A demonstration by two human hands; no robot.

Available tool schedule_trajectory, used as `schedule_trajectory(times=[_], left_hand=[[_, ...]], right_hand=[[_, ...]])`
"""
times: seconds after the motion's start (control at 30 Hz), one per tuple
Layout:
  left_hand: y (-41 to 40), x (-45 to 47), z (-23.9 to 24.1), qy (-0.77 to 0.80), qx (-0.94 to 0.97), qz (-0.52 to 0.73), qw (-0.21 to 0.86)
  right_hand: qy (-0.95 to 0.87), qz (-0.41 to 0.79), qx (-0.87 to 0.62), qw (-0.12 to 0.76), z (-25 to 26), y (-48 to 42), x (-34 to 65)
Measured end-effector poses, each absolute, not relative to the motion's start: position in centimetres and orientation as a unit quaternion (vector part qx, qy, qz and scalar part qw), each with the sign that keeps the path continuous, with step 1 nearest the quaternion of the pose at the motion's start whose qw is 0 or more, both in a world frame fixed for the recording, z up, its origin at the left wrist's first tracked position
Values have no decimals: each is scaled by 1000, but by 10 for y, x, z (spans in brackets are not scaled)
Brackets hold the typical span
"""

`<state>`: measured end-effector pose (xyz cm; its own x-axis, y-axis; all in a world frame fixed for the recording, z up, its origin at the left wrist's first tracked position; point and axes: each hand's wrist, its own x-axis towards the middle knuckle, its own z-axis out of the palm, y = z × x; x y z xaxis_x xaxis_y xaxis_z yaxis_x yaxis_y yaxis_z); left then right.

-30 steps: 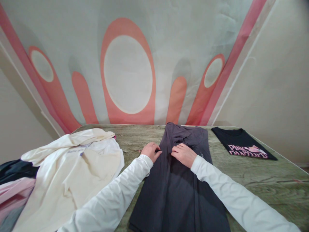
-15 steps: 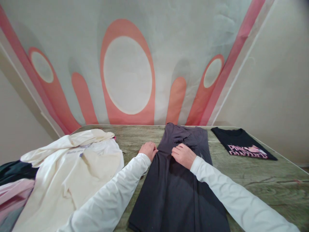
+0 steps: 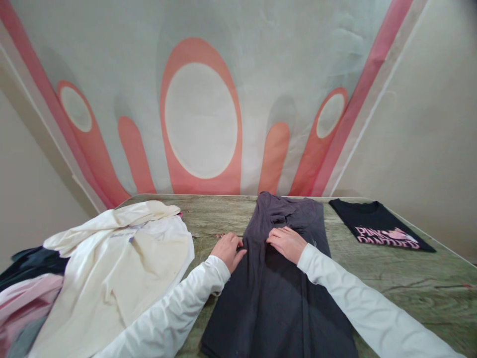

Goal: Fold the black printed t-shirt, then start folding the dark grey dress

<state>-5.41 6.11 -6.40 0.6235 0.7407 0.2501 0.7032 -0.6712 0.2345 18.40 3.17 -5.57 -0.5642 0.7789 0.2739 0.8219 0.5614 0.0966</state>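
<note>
A dark grey garment lies lengthwise down the middle of a wood-grain table, folded into a long strip. My left hand rests at the garment's left edge, fingers curled and pinching the fabric there. My right hand lies on top of the garment near its upper part, fingers close together and pressed flat on the cloth. Both arms wear white long sleeves.
A pile of cream and white clothes covers the table's left side, with pink and dark items at its far left. A folded black T-shirt with pink lettering lies at the back right. A wall with orange ovals stands behind.
My left hand has slid toward me along the garment's left edge and closed on the fabric. The right hand has stayed almost in place. The view has shifted slightly.
</note>
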Motion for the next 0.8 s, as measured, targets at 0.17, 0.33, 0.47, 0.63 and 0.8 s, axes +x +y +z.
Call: schedule_trajectory(times=[0.17,0.33,0.47,0.63,0.8], left_hand=[[53,-58,-66,434,884,166,60],[57,-59,-66,451,875,150,88],[56,-62,-62,452,877,141,84],[42,-55,-51,373,912,157,59],[37,-53,-45,324,934,138,59]], right_hand=[[-892,-158,-413,90,-61,33,183],[-890,-193,-406,82,-63,32,181],[-886,-188,-413,95,-63,33,182],[-889,-166,-409,121,-59,29,179],[-895,-162,-394,130,-58,27,175]])
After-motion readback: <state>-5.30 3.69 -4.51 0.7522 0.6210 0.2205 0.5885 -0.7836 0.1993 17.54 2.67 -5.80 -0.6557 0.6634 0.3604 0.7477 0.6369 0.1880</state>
